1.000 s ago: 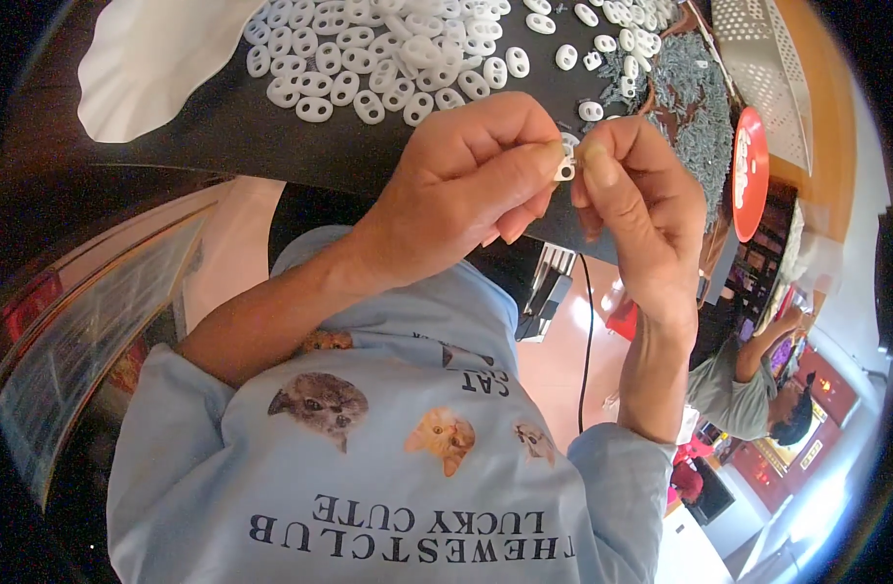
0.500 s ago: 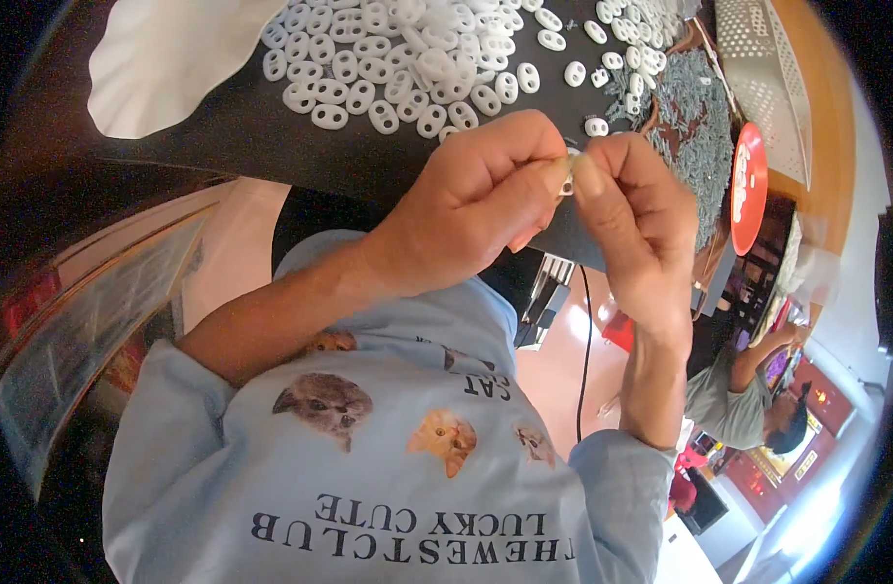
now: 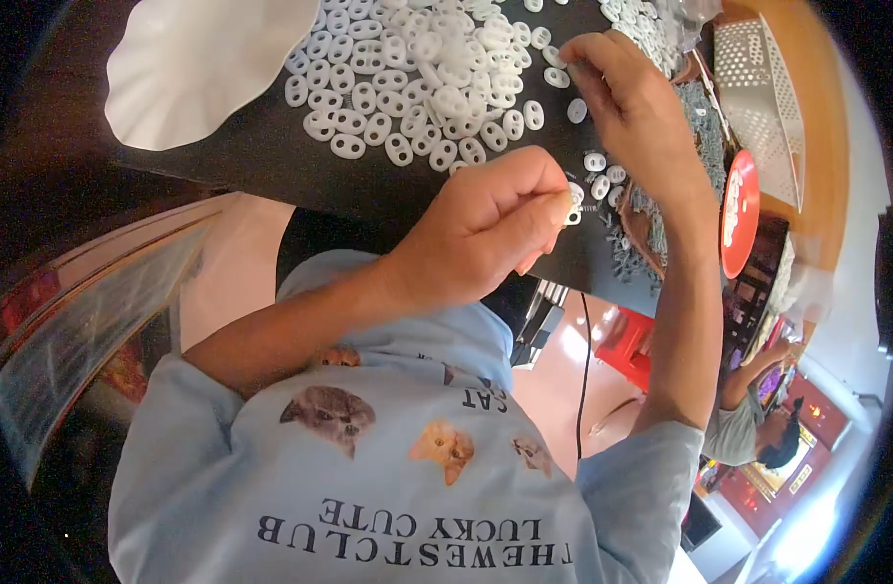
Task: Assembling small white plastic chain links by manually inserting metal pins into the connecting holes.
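My left hand (image 3: 500, 219) is closed, its thumb and forefinger pinching a small white oval plastic piece (image 3: 572, 216) with two holes. A tiny coil spring shows beside that piece. Farther up and to the right, my right hand (image 3: 636, 117) reaches over the table with bent fingers apart. Its fingertips are close to a loose white oval piece (image 3: 556, 77), and nothing is seen held in them. A large heap of such white oval pieces (image 3: 446, 73) covers the table beyond my left hand.
A white scalloped dish (image 3: 198, 73) lies at the far left. Small grey springs (image 3: 705, 127) are piled at the right, partly behind my right arm. A red round plate (image 3: 740, 214) and a white perforated basket (image 3: 753, 88) stand beyond them. Another person (image 3: 748, 428) sits at the right.
My right hand has let go of the white piece and moved up and away toward the loose pieces. My left hand keeps its pinch. The view has shifted slightly.
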### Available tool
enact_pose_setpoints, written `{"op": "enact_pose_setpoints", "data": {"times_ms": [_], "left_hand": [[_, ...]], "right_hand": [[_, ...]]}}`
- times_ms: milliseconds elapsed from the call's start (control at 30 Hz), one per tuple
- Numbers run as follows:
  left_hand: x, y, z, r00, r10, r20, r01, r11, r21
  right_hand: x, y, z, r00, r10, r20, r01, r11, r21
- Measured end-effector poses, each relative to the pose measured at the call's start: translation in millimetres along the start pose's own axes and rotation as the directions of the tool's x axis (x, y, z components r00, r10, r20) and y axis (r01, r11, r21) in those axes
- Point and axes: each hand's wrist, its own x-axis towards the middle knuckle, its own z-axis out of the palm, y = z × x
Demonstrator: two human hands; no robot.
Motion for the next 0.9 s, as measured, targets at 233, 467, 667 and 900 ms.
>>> {"op": "enact_pose_setpoints", "data": {"times_ms": [233, 467, 667, 900], "left_hand": [[1.2, 0.5, -1.9, 1.000, -0.021, 0.002, 0.021, 0.999, 0.038], [2.4, -0.5, -1.3, 1.000, -0.015, -0.010, 0.015, 0.999, 0.035], [2.6, 1.1, -0.6, 0.999, -0.047, -0.015, 0.047, 0.999, 0.009], [3.2, 0.0, -2.0, 0.999, -0.017, -0.031, 0.018, 0.999, 0.046]], "right_hand": [[16.6, 1.1, -2.3, 1.000, 0.007, 0.000, -0.007, 0.996, 0.093], [38.5, 4.3, -12.6, 0.984, 0.079, 0.161, -0.094, 0.992, 0.087], [36.0, 15.4, -16.2, 0.994, 0.013, 0.110, -0.027, 0.991, 0.130], [42.8, 13.2, -14.7, 0.984, 0.046, 0.173, -0.060, 0.995, 0.077]]}}
